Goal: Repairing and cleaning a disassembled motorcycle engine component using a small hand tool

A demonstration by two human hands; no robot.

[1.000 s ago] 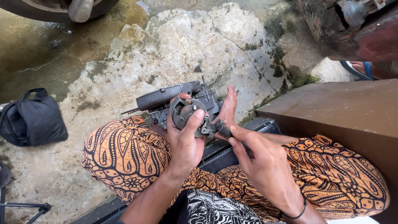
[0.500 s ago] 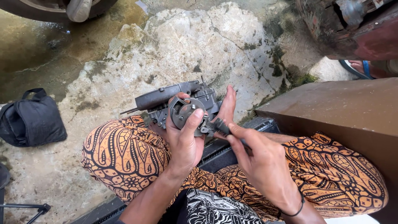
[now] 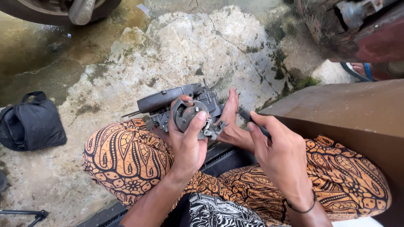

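A person sits cross-legged on the ground, seen from above, in orange-and-black batik trousers [image 3: 126,159]. The left hand [image 3: 187,143] is closed around a grimy grey metal carburettor [image 3: 185,107], thumb and fingers wrapped over its round cast face, holding it up over the knees. The carburettor's long axis runs left to right, with a thin rod sticking out at its left end.

The right hand [image 3: 280,155] pinches a slim dark tool [image 3: 252,122], likely a small screwdriver, in a narrow grip. The tool's tip points up and left toward the carburettor's right side, near it but not touching. A bare foot [image 3: 230,111] rests between the two.

The ground [image 3: 198,50] is cracked pale concrete, rough and stained, wet and mossy toward the far edge. A black fabric bag [image 3: 31,122] lies at the left edge. A brown cardboard box [image 3: 357,113] stands at the right. A vehicle tyre [image 3: 59,8] shows in the far left corner.
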